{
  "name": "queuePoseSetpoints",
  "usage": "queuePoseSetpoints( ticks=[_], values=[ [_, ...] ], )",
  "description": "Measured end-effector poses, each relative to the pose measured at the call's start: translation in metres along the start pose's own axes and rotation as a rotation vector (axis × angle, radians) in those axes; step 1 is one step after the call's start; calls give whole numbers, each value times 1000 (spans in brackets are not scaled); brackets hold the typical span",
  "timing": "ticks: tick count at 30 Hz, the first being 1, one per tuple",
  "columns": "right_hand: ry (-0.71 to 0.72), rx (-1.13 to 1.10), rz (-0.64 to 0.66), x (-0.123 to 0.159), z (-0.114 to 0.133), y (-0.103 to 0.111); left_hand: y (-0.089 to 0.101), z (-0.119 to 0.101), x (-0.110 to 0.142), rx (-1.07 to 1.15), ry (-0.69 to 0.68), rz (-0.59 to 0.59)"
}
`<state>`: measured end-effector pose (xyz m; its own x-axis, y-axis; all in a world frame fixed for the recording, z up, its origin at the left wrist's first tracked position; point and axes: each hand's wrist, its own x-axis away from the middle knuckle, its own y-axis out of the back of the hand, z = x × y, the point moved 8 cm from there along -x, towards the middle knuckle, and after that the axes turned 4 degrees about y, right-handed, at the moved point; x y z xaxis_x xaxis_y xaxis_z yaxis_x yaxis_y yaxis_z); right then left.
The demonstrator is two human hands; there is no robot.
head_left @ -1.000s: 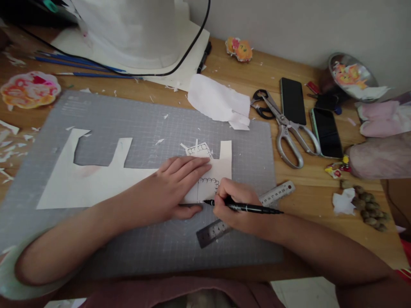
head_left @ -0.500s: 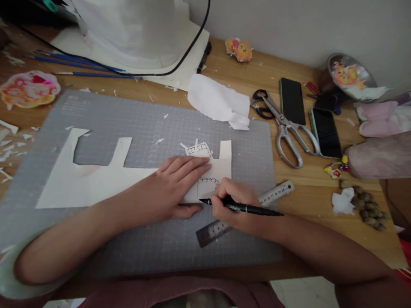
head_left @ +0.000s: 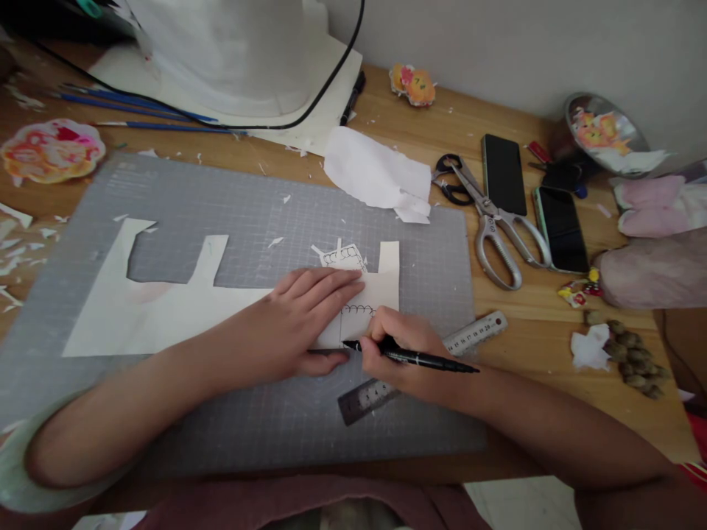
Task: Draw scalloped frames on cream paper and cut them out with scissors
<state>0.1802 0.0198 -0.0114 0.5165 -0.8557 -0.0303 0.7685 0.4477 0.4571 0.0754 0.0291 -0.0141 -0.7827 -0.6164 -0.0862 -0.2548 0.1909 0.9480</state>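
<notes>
A black marker pen (head_left: 417,358) is gripped in my right hand (head_left: 401,342), its tip touching the lower part of a cut sheet of white paper (head_left: 177,316). My left hand (head_left: 309,309) lies flat on that sheet with fingers stretched out, pinning it. Scalloped black lines run across the paper beside the pen. Just beyond my left fingers, a small paper piece (head_left: 341,258) with a looped border is partly covered. Under my right hand passes a steel ruler (head_left: 475,333), its middle hidden.
The paper lies on a grey cutting mat (head_left: 248,206) strewn with scraps. To the right are metal scissors (head_left: 494,221), two phones (head_left: 504,174) and a metal bowl (head_left: 605,132). Crumpled white paper (head_left: 378,173) sits at the mat's far edge; thin brushes (head_left: 160,126) lie far left.
The pen's rear end has swung slightly to the left, while its tip stays at nearly the same spot. My left hand holds its place on the paper.
</notes>
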Motion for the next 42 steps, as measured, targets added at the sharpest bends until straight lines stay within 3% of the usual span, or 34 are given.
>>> queuePoseSetpoints(
  ticks=[14, 32, 42],
  values=[
    [14, 11, 56, -2, 1, -4, 2, -1, -1, -9, -9, -21],
    [-93, -66, -49, -2, -3, 8, 3, -1, -2, 11, -19, -22],
    [-42, -49, -28, -2, -4, 3, 3, -2, -1, -1, -23, -10]
  ],
)
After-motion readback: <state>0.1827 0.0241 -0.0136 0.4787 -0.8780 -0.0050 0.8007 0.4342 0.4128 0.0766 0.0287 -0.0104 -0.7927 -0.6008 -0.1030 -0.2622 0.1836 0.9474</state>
